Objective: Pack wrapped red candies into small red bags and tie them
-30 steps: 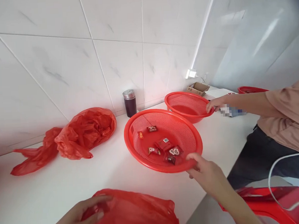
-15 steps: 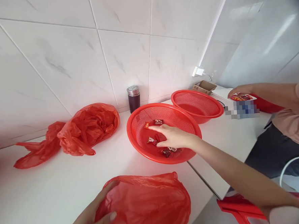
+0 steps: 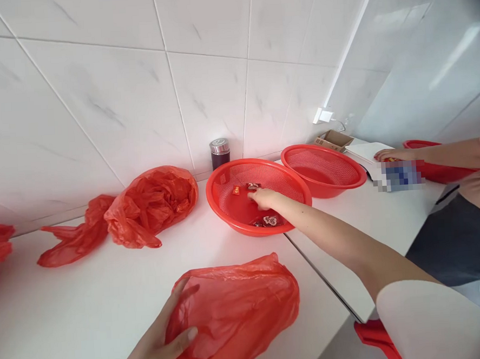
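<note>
My left hand [image 3: 162, 341] lies on a red plastic bag [image 3: 235, 310] at the near edge of the white counter [image 3: 77, 308], thumb and fingers gripping the bag's edge. My right hand [image 3: 263, 198] reaches into the nearer red mesh basket [image 3: 225, 207], fingers curled down over the small wrapped candies [image 3: 269, 221] at its bottom. What the fingers hold is hidden. Two more candies [image 3: 246, 188] lie at the far side of the basket.
A second red basket [image 3: 324, 169] stands to the right. Crumpled red bags [image 3: 152, 204] lie at the left by the tiled wall. A dark jar [image 3: 219, 153] with a metal lid stands behind the basket. Another person's hand [image 3: 388, 155] rests at the right near a cardboard box [image 3: 334, 139].
My right hand went from the basket's near rim into the basket and further toward its far side. My left hand took a firmer hold on the bag. The other person's hand left the second basket.
</note>
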### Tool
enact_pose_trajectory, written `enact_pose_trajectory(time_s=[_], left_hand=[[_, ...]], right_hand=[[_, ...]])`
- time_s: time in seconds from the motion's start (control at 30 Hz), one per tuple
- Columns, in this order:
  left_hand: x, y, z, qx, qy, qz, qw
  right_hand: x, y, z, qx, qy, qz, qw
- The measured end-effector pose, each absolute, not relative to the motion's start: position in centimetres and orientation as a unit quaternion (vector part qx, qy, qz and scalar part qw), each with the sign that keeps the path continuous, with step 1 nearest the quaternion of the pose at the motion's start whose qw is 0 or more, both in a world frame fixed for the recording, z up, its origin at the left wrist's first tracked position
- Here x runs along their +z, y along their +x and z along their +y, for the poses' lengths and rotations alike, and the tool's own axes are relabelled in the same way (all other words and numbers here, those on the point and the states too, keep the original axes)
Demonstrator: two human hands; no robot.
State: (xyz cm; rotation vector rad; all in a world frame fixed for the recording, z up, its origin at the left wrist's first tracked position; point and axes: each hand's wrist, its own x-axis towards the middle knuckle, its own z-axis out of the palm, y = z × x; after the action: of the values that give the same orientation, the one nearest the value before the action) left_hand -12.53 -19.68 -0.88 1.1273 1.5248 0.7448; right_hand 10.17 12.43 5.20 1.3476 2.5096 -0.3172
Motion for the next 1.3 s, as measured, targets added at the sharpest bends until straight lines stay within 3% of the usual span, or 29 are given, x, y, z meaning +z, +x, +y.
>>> enact_pose_trajectory(time_s=[0.27, 0.33, 0.43, 0.5, 0.63, 0.8, 0.93, 1.03, 1.13, 1.23, 1.3], left_hand=[[0.7, -10.7, -19.5, 0.358, 0.419, 0.659, 0.513], [0.6, -10.7, -19.2, 0.344, 0.416, 0.656, 0.527], [-0.1, -10.8, -18.8, 0.334, 0.425, 0.648, 0.536], [-0.6, -10.7, -18.6, 0.349, 0.428, 0.636, 0.539], [-1.3, -10.3, -18.9, 0.354, 0.418, 0.632, 0.548], [-1.1, -10.1, -19.4, 0.355, 0.437, 0.705, 0.431], [-0.4, -10.9, -19.5, 0.36, 0.486, 0.707, 0.367], [0.0, -11.6, -19.7, 0.354, 0.512, 0.711, 0.327], [0.8, -11.5, -20.1, 0.363, 0.522, 0.713, 0.295], [2.0, -10.8, -20.2, 0.389, 0.498, 0.707, 0.316], [2.7, -10.4, -20.3, 0.403, 0.444, 0.713, 0.363]], right_hand=[[10.2, 13.5, 11.8, -0.143, 0.494, 0.858, -0.021], [11.9, 13.7, 8.8, -0.2, 0.436, 0.872, -0.099], [12.1, 12.8, 2.2, -0.41, 0.23, 0.854, -0.223], [10.4, 11.5, -2.3, -0.467, 0.184, 0.839, -0.208], [4.4, 9.4, -7.1, -0.469, 0.233, 0.837, -0.158], [-0.1, 9.8, -5.8, -0.424, 0.303, 0.846, -0.117], [1.4, 11.8, -5.5, -0.307, 0.368, 0.876, -0.043], [4.6, 13.3, -6.2, -0.292, 0.357, 0.887, -0.003], [8.2, 14.1, -4.6, -0.338, 0.329, 0.88, -0.052], [10.0, 14.1, 0.3, -0.252, 0.389, 0.882, -0.086], [9.6, 13.8, 4.0, -0.175, 0.437, 0.882, 0.029]])
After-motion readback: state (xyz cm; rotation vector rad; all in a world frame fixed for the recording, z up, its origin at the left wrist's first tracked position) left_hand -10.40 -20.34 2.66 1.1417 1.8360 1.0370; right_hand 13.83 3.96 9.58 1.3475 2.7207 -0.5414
